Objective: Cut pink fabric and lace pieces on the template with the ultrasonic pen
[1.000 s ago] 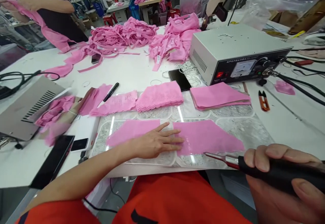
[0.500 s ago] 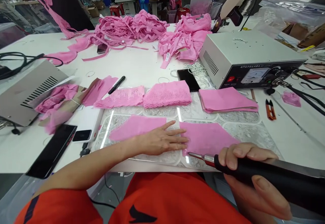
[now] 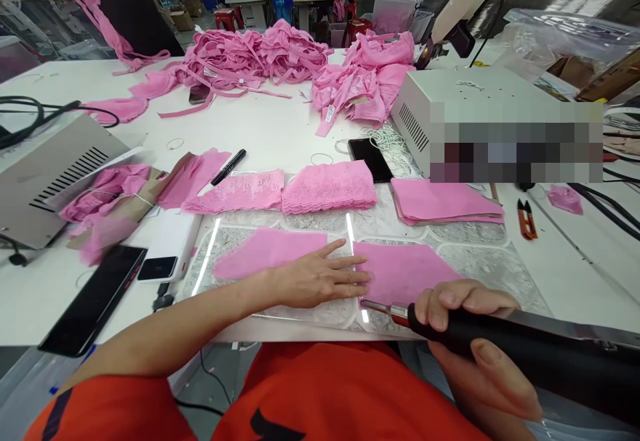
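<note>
My left hand [image 3: 313, 277] lies palm down near the middle of the surface's near edge, thumb spread away from the others, the fingertips over the left end of a flat pink cloth piece [image 3: 400, 267]. My right hand [image 3: 487, 354] is curled round a black-handled tool with a slim metal tip [image 3: 560, 354]; the handle runs off the frame at the right. The tip meets the cloth's near left corner in view, but I can't tell whether it presses. My right fingers cover the cloth's far end, and my left hand hides part of a second flat pink cloth piece [image 3: 270, 251].

Both pieces lie on a grey-and-white patterned mat [image 3: 490, 271] along the near edge of the white work surface [image 3: 590, 281]. Toward the surface's far right corner, a pale grey metal box [image 3: 440, 84] has its front blurred into blocks. A tangled heap of pink straps and cloth [image 3: 250, 57] fills the middle of the far edge. Past the far left corner stands a person in black [image 3: 130, 7], head cut off, pink cloth in hand. Behind, red stools [image 3: 229, 19] stand by other tables.
</note>
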The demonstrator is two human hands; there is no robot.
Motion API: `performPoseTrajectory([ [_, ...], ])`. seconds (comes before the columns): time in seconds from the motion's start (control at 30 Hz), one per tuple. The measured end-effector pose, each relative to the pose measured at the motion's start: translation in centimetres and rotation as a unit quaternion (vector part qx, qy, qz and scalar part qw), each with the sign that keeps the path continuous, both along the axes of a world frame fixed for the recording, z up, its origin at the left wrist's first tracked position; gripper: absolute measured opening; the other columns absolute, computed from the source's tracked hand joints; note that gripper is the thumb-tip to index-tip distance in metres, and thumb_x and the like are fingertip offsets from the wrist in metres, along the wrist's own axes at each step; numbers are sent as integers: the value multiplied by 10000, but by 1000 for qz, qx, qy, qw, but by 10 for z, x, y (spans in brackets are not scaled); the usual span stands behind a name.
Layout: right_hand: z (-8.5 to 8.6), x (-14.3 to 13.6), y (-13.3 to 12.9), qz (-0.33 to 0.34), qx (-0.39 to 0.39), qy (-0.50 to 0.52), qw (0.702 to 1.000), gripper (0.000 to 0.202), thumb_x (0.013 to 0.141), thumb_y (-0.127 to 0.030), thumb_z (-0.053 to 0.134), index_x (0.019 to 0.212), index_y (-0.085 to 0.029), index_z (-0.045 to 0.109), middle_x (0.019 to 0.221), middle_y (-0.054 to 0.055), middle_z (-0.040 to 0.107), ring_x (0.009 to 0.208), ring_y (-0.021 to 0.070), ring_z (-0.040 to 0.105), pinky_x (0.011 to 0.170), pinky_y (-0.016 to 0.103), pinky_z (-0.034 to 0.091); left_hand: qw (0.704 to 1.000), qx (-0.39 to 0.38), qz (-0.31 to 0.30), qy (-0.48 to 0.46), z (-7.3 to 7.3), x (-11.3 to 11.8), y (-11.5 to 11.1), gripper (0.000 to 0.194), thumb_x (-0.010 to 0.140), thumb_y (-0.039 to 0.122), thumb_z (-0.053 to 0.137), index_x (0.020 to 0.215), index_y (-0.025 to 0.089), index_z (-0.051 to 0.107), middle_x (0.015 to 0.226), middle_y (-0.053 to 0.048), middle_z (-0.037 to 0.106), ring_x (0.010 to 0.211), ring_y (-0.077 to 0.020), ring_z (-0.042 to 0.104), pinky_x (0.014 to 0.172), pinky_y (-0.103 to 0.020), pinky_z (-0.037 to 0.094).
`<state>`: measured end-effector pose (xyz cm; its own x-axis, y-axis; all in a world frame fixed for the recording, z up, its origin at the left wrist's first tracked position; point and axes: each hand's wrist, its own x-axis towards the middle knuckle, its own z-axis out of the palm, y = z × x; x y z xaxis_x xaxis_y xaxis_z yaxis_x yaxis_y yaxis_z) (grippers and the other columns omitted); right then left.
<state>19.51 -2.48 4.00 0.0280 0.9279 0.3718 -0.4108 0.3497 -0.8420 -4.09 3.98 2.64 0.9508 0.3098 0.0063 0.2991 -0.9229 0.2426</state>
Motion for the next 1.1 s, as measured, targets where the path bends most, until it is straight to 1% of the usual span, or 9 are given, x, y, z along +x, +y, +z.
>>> performPoseTrajectory([
  [0.2,2,-3,2,6,23,-13,1000,122,782,-254,618,901,-225,612,754,7,563,586,127,519,520,320,501,1000,3,3,-24,0,0,-1,390,1014,153,348,1325,246,566,1426,-14,523,1431,-218,321,1215,-501,136],
  [0.37,2,-3,2,13,35,-24,999,96,785,-252,628,875,-232,605,721,4,564,566,131,508,498,322,490,1000,-10,11,-24,-2,1,-1,390,1006,143,373,1305,282,582,1421,-1,528,1428,-203,328,1216,-490,142],
  [0.5,3,1,-1,-8,-2,-4,1000,136,768,-248,641,899,-223,615,751,7,562,588,128,516,527,324,497,999,-28,21,-17,3,0,1,433,961,77,391,1324,236,565,1447,-15,499,1448,-210,282,1220,-483,115],
  [0.57,4,4,-1,-28,-19,12,999,157,748,-246,649,900,-217,621,767,8,560,595,125,509,537,322,500,998,-39,42,-33,10,-6,1,451,936,57,393,1335,195,552,1454,-37,491,1453,-212,271,1217,-472,140],
  [0.67,4,6,3,-42,-30,23,998,176,723,-255,661,892,-219,629,772,10,567,592,128,494,529,323,499,991,-49,96,-81,19,-23,-1,410,963,97,352,1308,160,565,1402,-65,550,1433,-203,320,1191,-445,230],
  [0.77,3,3,9,-30,-34,28,999,202,709,-269,669,902,-222,634,770,11,573,585,131,495,522,327,499,984,-54,136,-99,22,-45,-8,382,978,147,350,1277,169,586,1361,-78,586,1416,-209,354,1172,-452,265],
  [0.9,-1,-8,17,10,-30,46,998,214,703,-277,663,905,-213,637,792,15,573,578,121,507,523,324,498,985,-61,155,-43,14,-66,-23,376,992,235,392,1332,203,548,1464,-63,480,1451,-209,279,1209,-463,149],
  [1.0,-3,-19,19,34,-33,52,998,209,712,-275,660,908,-210,632,804,17,570,588,118,514,535,322,495,986,-61,158,-8,7,-75,-31,393,1012,335,388,1373,240,514,1524,-33,389,1469,-212,225,1218,-465,58],
  [1.1,-4,-28,18,47,-27,47,997,214,733,-268,647,937,-209,626,819,20,571,608,123,525,544,323,493,987,-53,149,-1,3,-81,-34,423,1019,384,381,1409,251,472,1548,-32,341,1475,-222,200,1212,-487,19],
])
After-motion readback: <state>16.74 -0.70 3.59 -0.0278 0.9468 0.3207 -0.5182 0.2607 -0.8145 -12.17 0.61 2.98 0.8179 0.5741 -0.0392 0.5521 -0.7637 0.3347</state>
